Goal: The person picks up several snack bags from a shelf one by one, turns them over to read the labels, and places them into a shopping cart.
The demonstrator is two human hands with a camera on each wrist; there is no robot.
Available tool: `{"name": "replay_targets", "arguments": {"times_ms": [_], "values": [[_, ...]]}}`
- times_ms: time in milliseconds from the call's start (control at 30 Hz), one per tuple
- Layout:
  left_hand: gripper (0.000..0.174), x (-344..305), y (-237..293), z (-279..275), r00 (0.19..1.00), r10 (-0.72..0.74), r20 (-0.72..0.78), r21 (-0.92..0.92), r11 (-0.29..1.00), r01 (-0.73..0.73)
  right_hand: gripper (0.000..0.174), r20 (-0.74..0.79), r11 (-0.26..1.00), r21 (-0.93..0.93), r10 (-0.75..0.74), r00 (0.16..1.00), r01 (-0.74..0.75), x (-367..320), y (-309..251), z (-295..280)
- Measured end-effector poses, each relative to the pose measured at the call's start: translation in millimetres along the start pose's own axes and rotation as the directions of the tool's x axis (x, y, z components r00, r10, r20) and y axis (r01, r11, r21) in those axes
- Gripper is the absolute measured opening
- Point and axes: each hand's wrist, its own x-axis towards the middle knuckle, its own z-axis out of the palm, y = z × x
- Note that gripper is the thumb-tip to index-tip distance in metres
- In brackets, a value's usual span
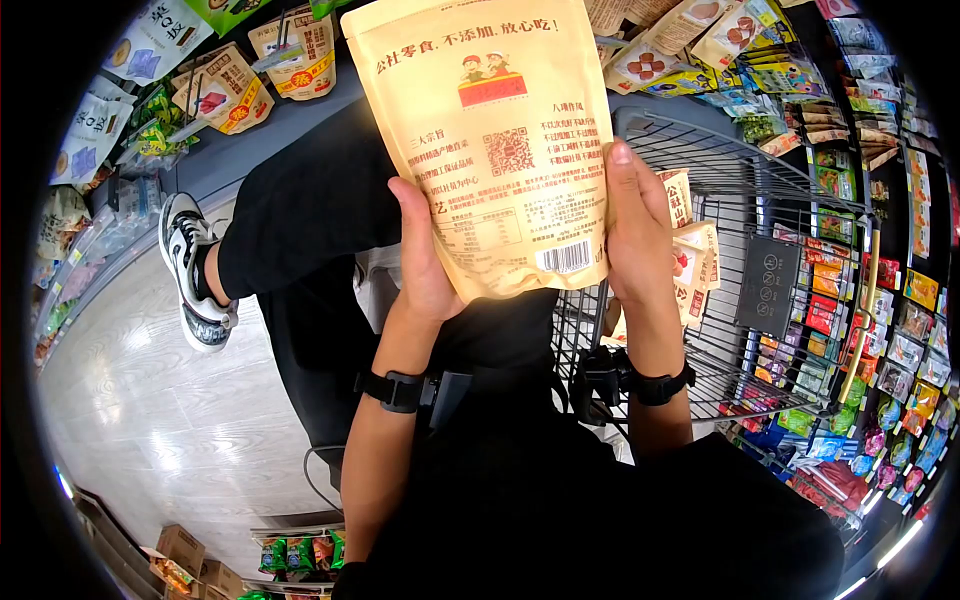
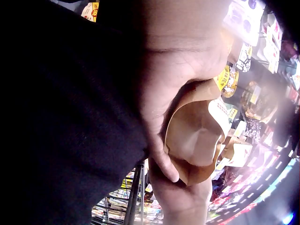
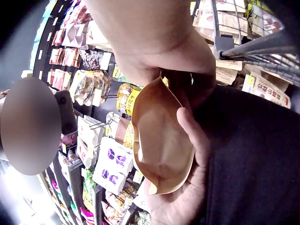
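Observation:
A tan stand-up snack pouch (image 1: 490,215) fills the upper middle of the head view, its printed back with a QR code and barcode facing me. My left hand (image 1: 428,262) grips its lower left edge, thumb lying along the front. On the opposite edge, my right hand (image 1: 640,235) holds it the same way, thumb at the side of the print. Both wrist views look at the pouch's folded bottom (image 2: 194,133) between the two hands. The fingers behind the pouch are hidden in the head view.
A wire shopping cart (image 1: 735,205) with similar pouches (image 1: 692,270) in it stands at my right. Shelves of hanging snack bags (image 1: 300,55) curve around ahead and right. My raised leg and sneaker (image 1: 195,270) extend left. In the right wrist view, another person (image 3: 30,126) appears beside a dark phone (image 3: 65,112).

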Motion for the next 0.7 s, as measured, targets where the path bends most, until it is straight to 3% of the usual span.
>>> {"name": "replay_targets", "arguments": {"times_ms": [700], "values": [[0.075,0.1,1.0,1.0,1.000,-0.003,-0.005,0.010,1.000,0.003,0.037,0.010,1.000,-0.007,0.000,1.000,0.000,0.0,0.0,0.1]]}}
